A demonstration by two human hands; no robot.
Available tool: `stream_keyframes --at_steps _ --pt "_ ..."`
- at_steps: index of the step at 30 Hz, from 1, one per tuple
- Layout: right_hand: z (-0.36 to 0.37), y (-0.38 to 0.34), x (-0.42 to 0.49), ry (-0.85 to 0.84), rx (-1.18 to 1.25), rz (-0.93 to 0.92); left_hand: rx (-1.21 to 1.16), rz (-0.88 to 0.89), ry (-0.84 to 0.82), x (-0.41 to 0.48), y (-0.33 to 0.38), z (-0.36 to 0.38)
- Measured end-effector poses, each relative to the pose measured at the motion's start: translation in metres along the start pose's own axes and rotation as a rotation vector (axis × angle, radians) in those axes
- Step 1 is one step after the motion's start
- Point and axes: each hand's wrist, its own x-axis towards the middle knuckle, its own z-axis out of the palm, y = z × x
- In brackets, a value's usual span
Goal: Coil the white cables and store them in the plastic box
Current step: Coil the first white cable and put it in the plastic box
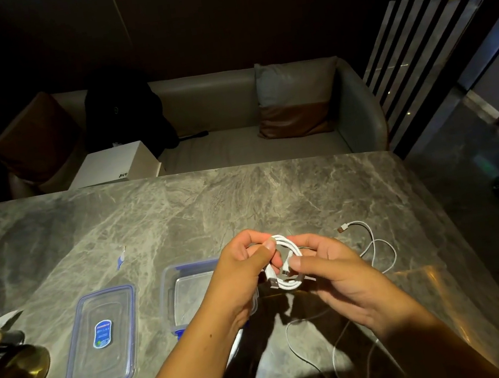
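A white cable coil [288, 262] is held above the marble table between both hands. My left hand [241, 274] pinches its upper left side and my right hand [334, 270] grips its right side. A USB plug sticks out at the coil's lower left. The open clear plastic box [173, 297] with blue clips stands just left of my left hand, partly hidden by the wrist. A second white cable [376, 244] lies loose on the table to the right, and another loose run of white cable [312, 357] trails under my right forearm.
The box's clear lid [101, 340] with a blue label lies flat to the left. A brass-coloured round object [19, 369] sits at the left edge. A small blue-white scrap [121, 256] lies further back. A sofa with cushions [296, 101] stands beyond the table.
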Motion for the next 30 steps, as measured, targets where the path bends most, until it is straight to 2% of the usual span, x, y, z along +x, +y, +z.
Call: stream_keyframes --at_steps 5,9,18,25,30 --pt "0.004 0.003 0.004 0.083 -0.216 -0.017 -0.015 -0.016 -0.048 -0.002 -0.005 0.005" --pt "0.004 0.005 0.005 0.082 -0.286 -0.04 -0.024 -0.031 -0.068 -0.002 -0.006 0.007" --pt "-0.002 0.002 0.004 0.066 -0.254 -0.064 0.001 0.001 -0.055 -0.002 -0.006 0.005" --pt "-0.002 -0.002 0.006 0.001 -0.294 -0.008 0.206 0.095 -0.066 -0.004 -0.001 0.003" --pt "-0.008 -0.005 0.007 0.004 -0.527 -0.02 0.222 0.105 -0.081 -0.005 -0.002 -0.001"
